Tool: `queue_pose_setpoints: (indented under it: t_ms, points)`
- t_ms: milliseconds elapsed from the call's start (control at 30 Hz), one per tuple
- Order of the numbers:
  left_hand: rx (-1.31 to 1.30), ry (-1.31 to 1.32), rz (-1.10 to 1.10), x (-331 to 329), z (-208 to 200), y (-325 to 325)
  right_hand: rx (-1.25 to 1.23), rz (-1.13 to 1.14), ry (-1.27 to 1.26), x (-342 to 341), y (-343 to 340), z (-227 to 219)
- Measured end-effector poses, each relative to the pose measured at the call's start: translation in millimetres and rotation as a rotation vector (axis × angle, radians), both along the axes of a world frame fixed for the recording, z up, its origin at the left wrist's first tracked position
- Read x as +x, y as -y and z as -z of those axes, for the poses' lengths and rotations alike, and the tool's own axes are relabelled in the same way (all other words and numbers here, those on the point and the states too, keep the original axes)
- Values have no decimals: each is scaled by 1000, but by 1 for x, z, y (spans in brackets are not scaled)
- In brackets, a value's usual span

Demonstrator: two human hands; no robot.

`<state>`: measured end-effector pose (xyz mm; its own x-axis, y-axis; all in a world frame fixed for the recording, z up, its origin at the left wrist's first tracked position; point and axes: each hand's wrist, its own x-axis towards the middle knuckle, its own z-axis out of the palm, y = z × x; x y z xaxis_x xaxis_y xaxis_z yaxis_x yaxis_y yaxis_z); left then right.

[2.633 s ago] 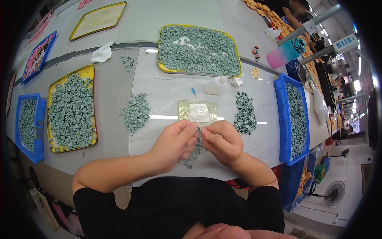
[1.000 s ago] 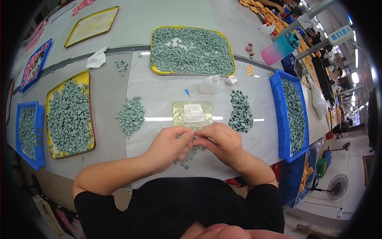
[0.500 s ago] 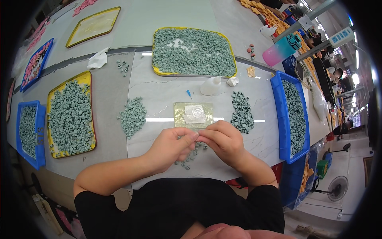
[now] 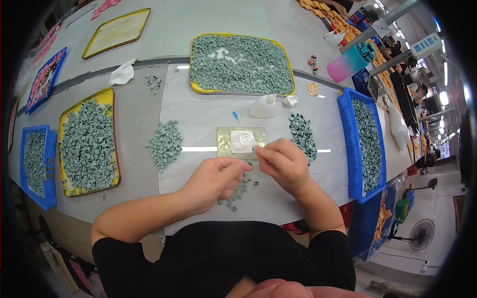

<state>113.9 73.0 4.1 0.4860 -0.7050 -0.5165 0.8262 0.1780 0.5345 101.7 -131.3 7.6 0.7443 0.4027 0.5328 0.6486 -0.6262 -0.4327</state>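
My left hand [image 4: 214, 180] is closed, thumb and forefinger pinching a small dark green piece at their tips. My right hand [image 4: 285, 163] pinches another tiny green piece [image 4: 254, 148] over the near right edge of a yellowish square board [image 4: 223, 134]. On that board lies a white sheet with a swirl of clear or whitish paste [image 4: 244, 139]. Beneath my left hand is a small scatter of green pieces [image 4: 232, 203]. A heap of light green pieces [image 4: 166, 145] lies to the left, and a heap of darker green ones [image 4: 302, 136] to the right.
Beyond the board are a white squeeze bottle [image 4: 263, 107], a blue dispensing tip [image 4: 235, 116] and a yellow tray [image 4: 194, 90] full of green pieces. Another yellow tray [image 4: 117, 176] and a blue bin [image 4: 52, 191] stand left. A blue bin [image 4: 354, 169] stands right, near a pink-and-teal bottle [image 4: 350, 63].
My hands have parted from fingertip contact. The right hand has moved up and slightly right to the board with a tiny green piece; the left has barely moved.
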Motion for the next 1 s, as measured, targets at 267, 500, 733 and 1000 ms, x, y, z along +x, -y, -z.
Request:
queue_pose_setpoints:
  t_ms: [267,500,733,1000]
  points:
    - [-18,-20,-29,0,0,-2,-227,26,125,10,2,9]
    - [26,1,-86,2,1,-9,-208,18,134,11,-5,9]
    - [7,46,-121,4,1,-10,426,226,-468,2,-8,7]
    - [5,76,-246,5,0,-2,1036,206,-1048,-2,-10,0]
